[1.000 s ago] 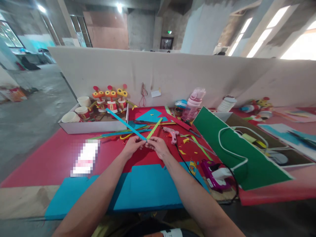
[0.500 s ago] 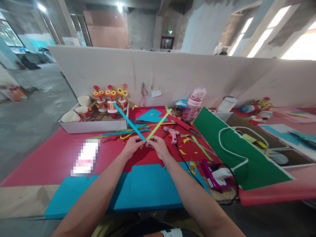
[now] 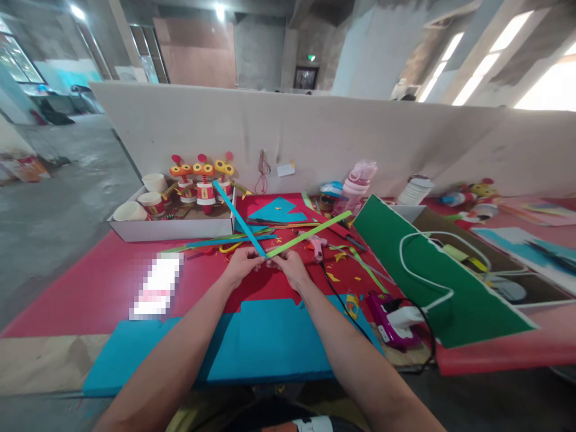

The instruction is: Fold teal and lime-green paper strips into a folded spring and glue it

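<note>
A blue paper strip [image 3: 238, 217] and a light green paper strip [image 3: 310, 234] meet at their near ends in a wide V. Pinched on the blue strip's end is my left hand [image 3: 244, 264]. My right hand [image 3: 288, 265] grips the green strip's end, its fingertips nearly touching the left ones. The joined corner is partly hidden by the fingers. Just beyond my right hand lies a pink glue gun [image 3: 317, 245] on the red table cover [image 3: 198, 273]. Below my forearms are blue sheets [image 3: 265, 336].
A white tray [image 3: 175, 230] with paper cups and bug-eyed figures stands at the back left. Pink bottle [image 3: 355, 189], green board [image 3: 432, 282] and purple power strip [image 3: 387, 321] are on the right. A black cord runs beside my right forearm. Scraps and loose strips lie beyond my hands.
The green strip has swung down to the right, widening the V. The blue strip's far end has shifted slightly right and up. Both hands have stayed nearly in place.
</note>
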Demonstrator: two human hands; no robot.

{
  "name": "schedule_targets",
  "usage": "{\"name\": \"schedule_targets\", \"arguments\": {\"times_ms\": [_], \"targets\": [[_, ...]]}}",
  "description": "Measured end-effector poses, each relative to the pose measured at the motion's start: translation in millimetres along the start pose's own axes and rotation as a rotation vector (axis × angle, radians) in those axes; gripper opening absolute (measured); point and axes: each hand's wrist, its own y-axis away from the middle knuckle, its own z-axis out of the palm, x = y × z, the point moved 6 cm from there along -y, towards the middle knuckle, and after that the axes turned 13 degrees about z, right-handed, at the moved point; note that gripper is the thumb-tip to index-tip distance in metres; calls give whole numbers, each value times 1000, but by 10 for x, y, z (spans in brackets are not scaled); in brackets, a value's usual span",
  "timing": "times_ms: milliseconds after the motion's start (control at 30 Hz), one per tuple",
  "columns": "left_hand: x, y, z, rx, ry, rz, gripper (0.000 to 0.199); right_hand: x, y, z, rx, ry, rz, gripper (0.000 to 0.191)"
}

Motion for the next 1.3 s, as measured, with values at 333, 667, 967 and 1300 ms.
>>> {"name": "schedule_targets", "arguments": {"times_ms": [333,667,967,1300], "targets": [[28,15,15,-2,30,-17,22,-2,51,38,8,6,35,30],[28,18,-13,26,-43,-12,23,-4,78,64,-7,16,15,30],[32,4,-10,-4,-23,13,21,7,35,18,39,27,10,33],[28,-3,50,-82,-129,89,25,-28,9,-97,175,-13,-61,33]]}}
